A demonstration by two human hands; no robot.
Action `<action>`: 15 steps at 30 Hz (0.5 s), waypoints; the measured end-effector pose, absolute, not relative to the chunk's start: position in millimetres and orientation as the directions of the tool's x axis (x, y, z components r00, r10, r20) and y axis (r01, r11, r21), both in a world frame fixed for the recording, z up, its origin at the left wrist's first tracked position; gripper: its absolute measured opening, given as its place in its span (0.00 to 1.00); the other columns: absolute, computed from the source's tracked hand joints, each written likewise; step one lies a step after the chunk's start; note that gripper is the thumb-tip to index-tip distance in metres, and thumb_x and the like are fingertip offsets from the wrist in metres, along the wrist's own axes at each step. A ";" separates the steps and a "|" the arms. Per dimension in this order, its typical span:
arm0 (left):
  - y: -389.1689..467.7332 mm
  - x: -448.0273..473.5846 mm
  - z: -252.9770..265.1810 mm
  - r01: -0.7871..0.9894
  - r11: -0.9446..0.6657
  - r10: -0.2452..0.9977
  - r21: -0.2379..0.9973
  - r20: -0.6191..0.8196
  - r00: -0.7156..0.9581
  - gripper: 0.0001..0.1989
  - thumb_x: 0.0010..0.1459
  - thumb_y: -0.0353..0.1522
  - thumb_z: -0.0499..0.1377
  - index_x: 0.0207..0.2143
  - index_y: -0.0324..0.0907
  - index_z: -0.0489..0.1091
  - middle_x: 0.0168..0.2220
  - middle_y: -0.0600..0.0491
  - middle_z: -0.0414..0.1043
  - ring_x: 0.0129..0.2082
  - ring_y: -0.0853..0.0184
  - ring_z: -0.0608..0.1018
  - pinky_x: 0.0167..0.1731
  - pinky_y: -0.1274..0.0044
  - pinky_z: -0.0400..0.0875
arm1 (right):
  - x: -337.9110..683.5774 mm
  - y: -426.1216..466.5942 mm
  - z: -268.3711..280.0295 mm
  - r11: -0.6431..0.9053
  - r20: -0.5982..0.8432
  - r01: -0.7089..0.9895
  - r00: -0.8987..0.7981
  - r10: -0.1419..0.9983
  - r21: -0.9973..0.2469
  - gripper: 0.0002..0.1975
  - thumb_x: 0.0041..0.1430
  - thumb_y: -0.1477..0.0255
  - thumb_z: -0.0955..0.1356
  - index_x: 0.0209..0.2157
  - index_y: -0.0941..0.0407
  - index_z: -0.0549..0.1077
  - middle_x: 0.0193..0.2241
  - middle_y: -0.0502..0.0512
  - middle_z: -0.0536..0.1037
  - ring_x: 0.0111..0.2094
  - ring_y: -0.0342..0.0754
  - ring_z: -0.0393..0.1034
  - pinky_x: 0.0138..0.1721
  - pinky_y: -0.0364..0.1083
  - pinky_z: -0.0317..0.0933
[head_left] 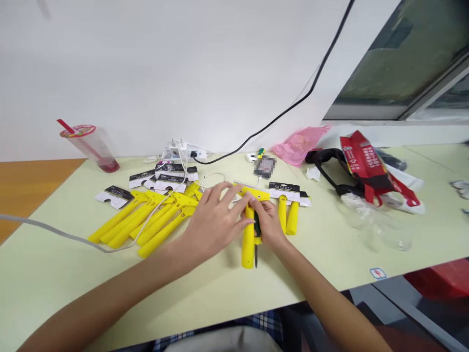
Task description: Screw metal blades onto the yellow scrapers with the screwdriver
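Note:
In front of me a yellow scraper (248, 247) stands out between my hands, its wide head up and its handle pointing toward me. My left hand (216, 222) reaches over from the left, fingertips on the head and thumb against the handle. My right hand (270, 225) is closed round a screwdriver (257, 230) with a dark green and yellow handle, its metal shaft pointing down beside the scraper. The right thumb also presses on the scraper head. Several yellow scrapers (157, 220) with black-and-white cards lie to the left, and two carded scrapers (292, 217) lie to the right.
A power strip (183, 150) and cables lie by the wall, with a phone (265, 167) on a white lead. A tilted drink cup (95, 151) stands at the back left. Pink plastic (298, 144), black headphones (330, 168) and a red package (366, 164) lie right.

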State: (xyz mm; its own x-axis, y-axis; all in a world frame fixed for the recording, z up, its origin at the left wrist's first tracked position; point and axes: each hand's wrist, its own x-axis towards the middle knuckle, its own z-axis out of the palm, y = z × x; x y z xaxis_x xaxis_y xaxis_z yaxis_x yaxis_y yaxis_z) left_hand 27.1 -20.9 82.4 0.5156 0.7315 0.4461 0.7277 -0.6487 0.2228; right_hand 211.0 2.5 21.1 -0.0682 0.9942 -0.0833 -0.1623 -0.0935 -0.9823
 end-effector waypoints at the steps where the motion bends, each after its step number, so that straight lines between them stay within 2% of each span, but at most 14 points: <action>1: -25.9 33.2 79.2 0.734 -0.650 0.730 0.198 0.431 0.530 0.27 0.74 0.45 0.62 0.70 0.45 0.72 0.72 0.37 0.70 0.70 0.37 0.68 0.67 0.48 0.63 | 211.7 3.6 20.6 -0.049 -0.045 -0.186 -0.023 0.999 -0.981 0.28 0.60 0.41 0.76 0.30 0.53 0.80 0.24 0.53 0.80 0.18 0.44 0.62 0.20 0.46 0.60; 4: -32.0 47.8 67.9 0.753 -0.639 0.728 0.159 0.443 0.524 0.36 0.73 0.50 0.61 0.76 0.44 0.65 0.76 0.35 0.64 0.74 0.36 0.65 0.69 0.47 0.62 | 214.1 7.9 17.8 0.061 0.049 -0.220 0.058 0.997 -0.974 0.26 0.61 0.44 0.77 0.30 0.53 0.80 0.27 0.54 0.81 0.25 0.47 0.68 0.29 0.46 0.65; 10: -23.2 59.8 55.9 0.788 -0.591 0.764 0.173 0.434 0.477 0.39 0.72 0.51 0.62 0.78 0.49 0.61 0.78 0.38 0.62 0.73 0.37 0.67 0.70 0.46 0.62 | 216.2 14.2 16.5 0.165 0.148 -0.144 0.120 0.982 -0.976 0.29 0.61 0.42 0.76 0.31 0.56 0.81 0.30 0.55 0.82 0.34 0.50 0.74 0.36 0.46 0.67; 12: -20.9 60.0 56.4 0.785 -0.587 0.776 0.196 0.411 0.478 0.40 0.71 0.51 0.64 0.79 0.50 0.60 0.78 0.38 0.60 0.73 0.37 0.67 0.70 0.45 0.63 | 216.0 13.6 18.7 0.178 0.163 -0.141 0.113 0.980 -0.974 0.30 0.61 0.41 0.75 0.31 0.56 0.81 0.31 0.57 0.83 0.32 0.50 0.75 0.33 0.45 0.67; 15: -20.7 57.5 59.8 0.762 -0.594 0.793 0.257 0.345 0.502 0.46 0.66 0.47 0.70 0.80 0.55 0.56 0.79 0.39 0.57 0.74 0.37 0.65 0.69 0.45 0.66 | 215.2 11.3 21.3 0.133 0.124 -0.172 0.059 0.991 -0.976 0.31 0.60 0.40 0.75 0.35 0.56 0.83 0.31 0.56 0.83 0.19 0.44 0.66 0.20 0.45 0.58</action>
State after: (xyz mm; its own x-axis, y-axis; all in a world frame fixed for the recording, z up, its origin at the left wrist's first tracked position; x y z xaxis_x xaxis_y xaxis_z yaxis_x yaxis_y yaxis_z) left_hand 57.5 -20.7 59.8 0.5023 0.7931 0.3445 0.7620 -0.5943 0.2572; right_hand 215.2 11.3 21.3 0.0589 0.9905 0.1242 -0.1722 0.1326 -0.9761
